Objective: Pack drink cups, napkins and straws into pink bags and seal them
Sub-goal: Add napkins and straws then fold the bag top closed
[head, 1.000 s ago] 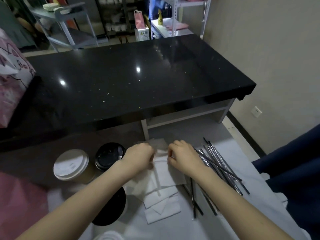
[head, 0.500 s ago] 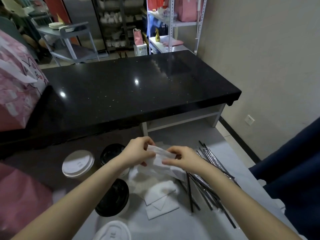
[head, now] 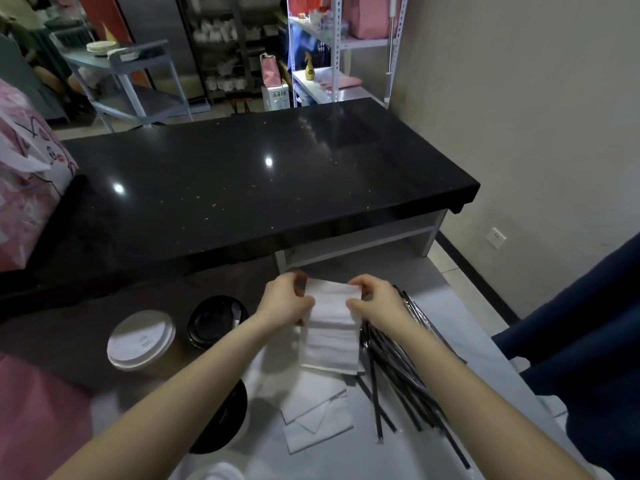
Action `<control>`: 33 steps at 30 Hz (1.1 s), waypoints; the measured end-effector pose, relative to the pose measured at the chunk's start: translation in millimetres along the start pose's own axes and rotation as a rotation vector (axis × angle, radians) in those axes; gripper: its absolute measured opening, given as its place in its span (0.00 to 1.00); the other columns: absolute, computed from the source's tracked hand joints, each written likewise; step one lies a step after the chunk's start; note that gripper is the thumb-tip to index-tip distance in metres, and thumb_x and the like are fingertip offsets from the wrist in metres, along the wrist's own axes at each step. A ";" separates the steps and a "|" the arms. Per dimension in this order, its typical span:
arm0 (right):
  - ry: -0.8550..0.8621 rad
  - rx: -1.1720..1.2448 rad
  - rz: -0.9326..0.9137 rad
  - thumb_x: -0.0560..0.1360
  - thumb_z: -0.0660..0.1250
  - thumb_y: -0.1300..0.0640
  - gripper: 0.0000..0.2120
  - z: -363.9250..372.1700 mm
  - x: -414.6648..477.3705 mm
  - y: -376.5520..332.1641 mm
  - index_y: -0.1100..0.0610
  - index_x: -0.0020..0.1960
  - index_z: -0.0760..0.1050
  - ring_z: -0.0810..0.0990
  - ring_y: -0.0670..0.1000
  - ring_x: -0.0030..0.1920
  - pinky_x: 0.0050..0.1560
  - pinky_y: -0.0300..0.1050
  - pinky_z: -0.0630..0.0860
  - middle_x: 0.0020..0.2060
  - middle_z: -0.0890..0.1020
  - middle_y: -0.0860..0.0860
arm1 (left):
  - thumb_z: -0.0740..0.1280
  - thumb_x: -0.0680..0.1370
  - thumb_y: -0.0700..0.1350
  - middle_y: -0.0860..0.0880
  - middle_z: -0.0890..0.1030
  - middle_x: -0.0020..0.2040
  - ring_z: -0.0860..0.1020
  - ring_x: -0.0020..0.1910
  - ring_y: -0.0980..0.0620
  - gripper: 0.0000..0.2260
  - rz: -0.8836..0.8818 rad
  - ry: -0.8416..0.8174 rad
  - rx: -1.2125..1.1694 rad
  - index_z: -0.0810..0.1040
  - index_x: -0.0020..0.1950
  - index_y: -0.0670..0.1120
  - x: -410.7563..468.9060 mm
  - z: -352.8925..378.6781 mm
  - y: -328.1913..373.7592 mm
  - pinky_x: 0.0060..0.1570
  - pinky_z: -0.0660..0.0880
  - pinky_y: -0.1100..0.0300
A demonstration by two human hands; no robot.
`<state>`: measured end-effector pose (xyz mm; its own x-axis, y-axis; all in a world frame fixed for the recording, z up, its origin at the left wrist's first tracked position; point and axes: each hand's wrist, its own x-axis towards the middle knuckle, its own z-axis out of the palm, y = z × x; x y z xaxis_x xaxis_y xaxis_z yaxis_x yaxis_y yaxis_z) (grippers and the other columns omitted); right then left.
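Several lidded cups (head: 140, 341); left hand (head: 287, 303) and right hand (head: 377, 303) pinch a napkin (head: 330, 323).

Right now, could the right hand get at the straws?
Probably yes: the straws lie mostly uncovered beside the right hand, though its grip is on the napkin and must let go first.

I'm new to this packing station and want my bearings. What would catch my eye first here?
The left hand and the right hand pinch a white napkin by its upper corners, in the near middle. Black straws lie heaped just right of it, and a white-lidded cup stands to the left. Behind them a glossy black counter spans the picture.
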<state>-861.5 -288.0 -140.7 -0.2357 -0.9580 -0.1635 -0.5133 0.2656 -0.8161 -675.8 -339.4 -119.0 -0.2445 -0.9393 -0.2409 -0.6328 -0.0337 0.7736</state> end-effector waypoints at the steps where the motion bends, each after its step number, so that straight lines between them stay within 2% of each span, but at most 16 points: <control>1: 0.028 -0.019 0.018 0.69 0.72 0.60 0.12 4.7 4.0 3.7 0.48 0.50 0.78 0.78 0.50 0.43 0.43 0.42 0.74 0.39 0.79 0.46 | 0.68 0.74 0.39 0.46 0.80 0.44 0.81 0.32 0.51 0.18 0.012 0.012 0.065 0.73 0.64 0.46 3.6 2.7 -2.2 0.28 0.79 0.59; 3: 0.057 0.020 0.037 0.70 0.73 0.59 0.15 12.5 8.4 9.1 0.51 0.55 0.77 0.78 0.52 0.45 0.47 0.45 0.76 0.41 0.78 0.49 | 0.67 0.75 0.41 0.46 0.80 0.46 0.82 0.37 0.48 0.16 0.044 0.014 0.218 0.73 0.63 0.47 8.2 7.1 -6.2 0.34 0.81 0.54; 5: 0.035 -0.044 -0.018 0.71 0.73 0.57 0.19 16.8 10.4 13.8 0.53 0.60 0.75 0.78 0.53 0.50 0.52 0.48 0.76 0.49 0.78 0.52 | 0.66 0.75 0.45 0.46 0.80 0.49 0.80 0.45 0.45 0.18 0.106 0.033 0.460 0.72 0.65 0.49 9.0 10.3 -10.4 0.41 0.78 0.53; 7: 0.001 -0.224 -0.140 0.70 0.73 0.54 0.23 17.2 9.8 17.7 0.52 0.63 0.74 0.75 0.53 0.55 0.55 0.45 0.73 0.55 0.74 0.52 | 0.68 0.75 0.49 0.46 0.78 0.53 0.79 0.48 0.45 0.20 0.210 0.080 0.670 0.70 0.66 0.51 8.0 13.1 -15.0 0.38 0.73 0.56; 9: -0.050 -0.398 -0.273 0.68 0.74 0.49 0.22 16.3 6.8 18.9 0.50 0.61 0.76 0.71 0.53 0.58 0.57 0.45 0.70 0.57 0.72 0.51 | 0.71 0.73 0.51 0.49 0.76 0.53 0.77 0.47 0.48 0.19 0.311 0.088 0.739 0.72 0.63 0.52 8.0 15.8 -18.0 0.36 0.69 0.59; 12: -0.171 -0.654 -0.363 0.67 0.73 0.43 0.22 20.9 2.2 21.3 0.48 0.58 0.77 0.68 0.54 0.62 0.58 0.47 0.67 0.61 0.71 0.50 | 0.73 0.71 0.53 0.51 0.74 0.51 0.75 0.47 0.51 0.14 0.353 -0.060 0.742 0.76 0.53 0.52 12.0 18.6 -21.1 0.38 0.68 0.59; 14: -0.176 -0.763 -0.368 0.69 0.71 0.43 0.21 27.2 1.1 24.9 0.48 0.59 0.77 0.66 0.54 0.63 0.59 0.48 0.65 0.62 0.70 0.51 | 0.73 0.70 0.52 0.50 0.74 0.54 0.76 0.50 0.49 0.15 0.333 -0.175 0.803 0.77 0.55 0.51 14.0 22.3 -21.5 0.41 0.72 0.57; 16: -0.134 -0.806 -0.374 0.71 0.69 0.45 0.18 33.7 -0.2 27.9 0.50 0.59 0.78 0.67 0.55 0.63 0.59 0.50 0.64 0.61 0.71 0.51 | 0.73 0.71 0.49 0.49 0.73 0.56 0.76 0.52 0.47 0.15 0.331 -0.207 0.857 0.78 0.56 0.50 15.3 26.5 -22.0 0.42 0.74 0.55; 20: -0.055 -0.741 -0.385 0.73 0.66 0.51 0.11 39.8 -2.2 30.4 0.54 0.52 0.80 0.69 0.56 0.60 0.57 0.49 0.66 0.57 0.74 0.52 | 0.68 0.76 0.45 0.48 0.73 0.55 0.76 0.51 0.47 0.06 0.372 -0.148 0.816 0.80 0.52 0.49 17.4 28.1 -23.7 0.43 0.75 0.56; 26: 0.027 -0.416 -0.397 0.69 0.68 0.59 0.06 19.5 -12.4 19.0 0.58 0.45 0.80 0.74 0.55 0.51 0.52 0.50 0.71 0.49 0.79 0.51 | 0.70 0.73 0.50 0.51 0.74 0.48 0.75 0.49 0.51 0.06 0.398 -0.106 0.581 0.80 0.47 0.51 6.0 7.7 -14.0 0.46 0.74 0.55; 30: -0.004 -0.190 -0.334 0.68 0.68 0.60 0.06 0.6 -31.6 -6.1 0.50 0.42 0.76 0.75 0.45 0.38 0.40 0.42 0.70 0.36 0.78 0.44 | 0.74 0.70 0.44 0.55 0.80 0.40 0.78 0.42 0.58 0.05 0.422 -0.106 0.258 0.80 0.41 0.51 -21.8 -16.2 -1.1 0.44 0.75 0.58; 31: -0.021 -0.171 -0.324 0.69 0.67 0.59 0.06 -2.7 -37.1 -13.5 0.50 0.43 0.76 0.75 0.44 0.36 0.38 0.42 0.70 0.35 0.79 0.43 | 0.74 0.70 0.42 0.55 0.81 0.38 0.79 0.41 0.58 0.06 0.414 -0.096 0.196 0.79 0.41 0.51 -30.9 -22.1 1.4 0.43 0.75 0.58; 33: -0.046 -0.183 -0.372 0.69 0.68 0.59 0.09 -7.4 -48.1 -30.3 0.49 0.47 0.77 0.77 0.44 0.39 0.41 0.41 0.73 0.38 0.81 0.43 | 0.74 0.71 0.40 0.54 0.81 0.37 0.79 0.38 0.56 0.07 0.424 -0.040 0.126 0.79 0.41 0.51 -48.7 -35.1 4.7 0.39 0.75 0.59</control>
<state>-840.7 -249.2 -103.9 0.0282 -0.9950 0.0962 -0.6954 -0.0886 -0.7132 -641.1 -305.8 -83.0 -0.5286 -0.8469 0.0576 -0.5542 0.3957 0.7323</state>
